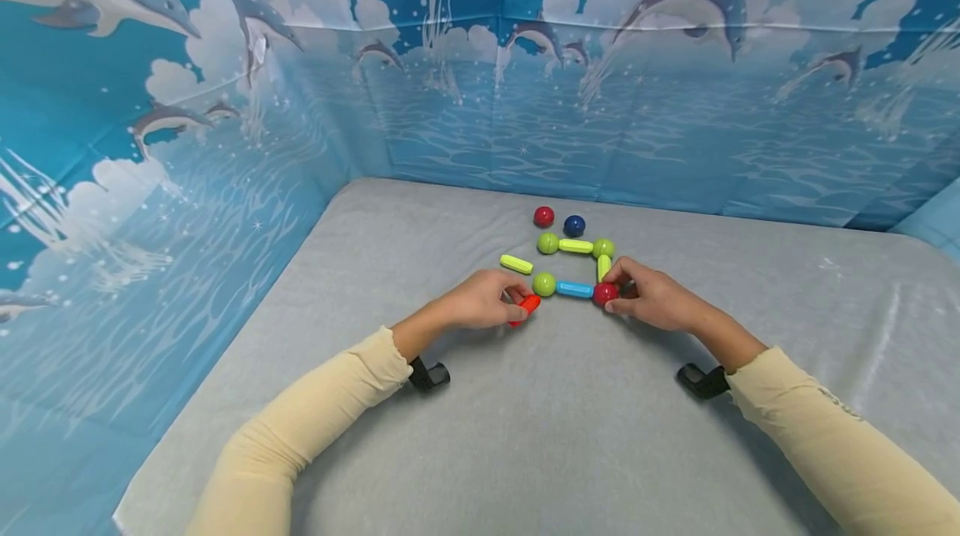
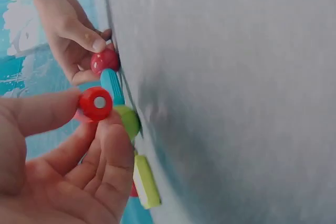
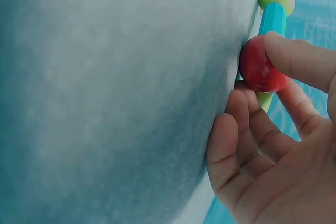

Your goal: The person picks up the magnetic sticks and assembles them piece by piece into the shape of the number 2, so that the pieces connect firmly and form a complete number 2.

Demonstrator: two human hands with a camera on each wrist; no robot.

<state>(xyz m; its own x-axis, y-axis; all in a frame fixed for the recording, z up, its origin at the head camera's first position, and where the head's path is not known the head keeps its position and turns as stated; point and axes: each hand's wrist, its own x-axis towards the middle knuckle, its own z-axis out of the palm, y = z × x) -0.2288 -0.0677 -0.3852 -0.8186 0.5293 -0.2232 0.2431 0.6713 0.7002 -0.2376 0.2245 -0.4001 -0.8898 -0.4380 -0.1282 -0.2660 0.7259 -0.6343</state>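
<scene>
My left hand pinches a red rod between thumb and fingers; a pale round tip shows at the rod's end in the left wrist view. With thumb and fingers, my right hand grips a red ball on the table. From that ball a blue rod runs left to a green ball. A green rod leads back to another green ball, then a further green rod reaches a third green ball. The left side of this shape is unjoined.
Just left of the shape lies a loose yellow-green rod. Behind it sit a red ball and a dark blue ball. The grey cloth-covered table meets a dolphin-print curtain at its back and left.
</scene>
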